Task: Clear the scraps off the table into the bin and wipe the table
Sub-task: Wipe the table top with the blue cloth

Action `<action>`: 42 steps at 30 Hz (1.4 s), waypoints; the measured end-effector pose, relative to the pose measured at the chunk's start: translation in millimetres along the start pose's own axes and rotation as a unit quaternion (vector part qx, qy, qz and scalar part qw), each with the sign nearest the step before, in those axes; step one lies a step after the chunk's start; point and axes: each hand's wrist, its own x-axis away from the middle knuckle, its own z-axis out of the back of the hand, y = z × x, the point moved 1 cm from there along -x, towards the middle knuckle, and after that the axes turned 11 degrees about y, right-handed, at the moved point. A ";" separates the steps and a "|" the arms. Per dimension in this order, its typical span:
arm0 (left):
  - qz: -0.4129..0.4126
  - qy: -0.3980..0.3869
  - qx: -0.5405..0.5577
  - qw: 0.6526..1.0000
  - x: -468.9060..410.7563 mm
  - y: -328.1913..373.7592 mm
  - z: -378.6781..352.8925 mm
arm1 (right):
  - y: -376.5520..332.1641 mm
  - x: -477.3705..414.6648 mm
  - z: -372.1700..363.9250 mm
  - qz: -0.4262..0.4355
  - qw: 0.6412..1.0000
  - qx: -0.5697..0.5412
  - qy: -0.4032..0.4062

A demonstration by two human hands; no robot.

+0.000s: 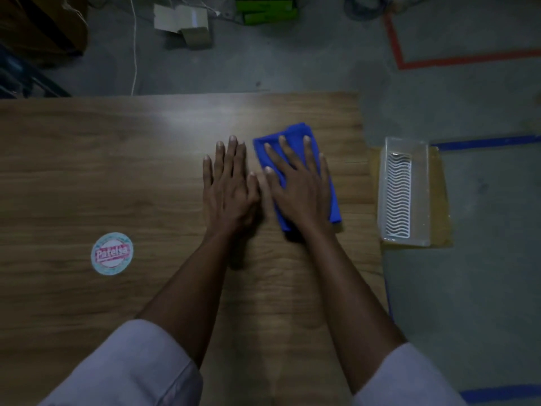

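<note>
Your worktop [117,171] has a wood-grain finish, smooth, with a soft sheen where the light pools near its far edge. The blue cloth [295,131] on it is soft and matt with a fine nap, probably microfibre, though the dim view leaves the weave unclear. The round sticker [112,253] is printed paper, flat and faintly glossy. Beside the worktop, the bin [421,183] is clear, glossy plastic, and the wavy grid [398,197] in its bottom is white plastic. It sits on a cardboard sheet [439,200], yellowish and dull. The floor [292,68] is grey concrete, matt and mottled. Your sleeves [131,370] are pale woven cloth, matt.
</note>
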 end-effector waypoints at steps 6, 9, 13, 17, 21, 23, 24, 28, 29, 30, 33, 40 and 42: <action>0.001 -0.005 -0.006 1.000 -1.1 1.8 4.2 | 73.7 -35.4 20.9 -0.100 0.994 0.033 0.030; 0.002 -0.001 -0.011 1.000 -1.1 1.9 1.6 | 69.0 -76.5 13.4 -0.115 0.991 0.039 0.047; 0.005 0.014 -0.015 1.000 -4.1 -0.8 -2.4 | 38.1 -120.7 -5.1 -0.068 0.997 0.040 0.027; 0.001 0.030 -0.008 1.000 -3.0 0.4 -2.8 | 5.0 -137.4 -13.0 0.032 0.999 0.020 -0.023; 0.004 0.031 0.010 0.999 -2.3 0.0 -2.5 | 7.3 -88.6 -2.2 0.193 0.977 -0.019 -0.087; -0.003 0.032 0.013 0.999 -1.5 -0.2 -3.7 | 21.0 -58.7 6.4 0.240 0.964 -0.051 -0.101; -0.004 0.032 0.015 0.999 -1.1 -0.1 -4.0 | 27.9 -51.6 9.5 0.249 0.962 -0.058 -0.098; 0.000 0.041 0.025 0.999 -0.7 1.4 -3.3 | 39.1 -81.6 8.6 0.214 0.972 -0.025 -0.092; 0.000 0.040 0.023 0.999 -1.5 1.0 -3.8 | 38.4 -96.1 6.2 0.200 0.976 -0.012 -0.089; 0.000 0.039 0.021 0.999 -1.8 0.4 -3.9 | 37.0 -109.3 3.6 0.189 0.978 -0.001 -0.087; 0.002 0.030 0.018 0.999 -2.1 -0.7 -4.1 | 33.1 -135.1 0.4 0.168 0.981 0.019 -0.092; 0.008 0.042 0.043 0.998 -1.1 -0.6 -2.0 | 19.1 -38.2 8.1 0.214 0.974 0.026 -0.074; 0.004 0.034 0.046 0.998 -0.7 -1.3 -0.3 | 19.6 6.9 15.3 0.226 0.971 0.015 -0.076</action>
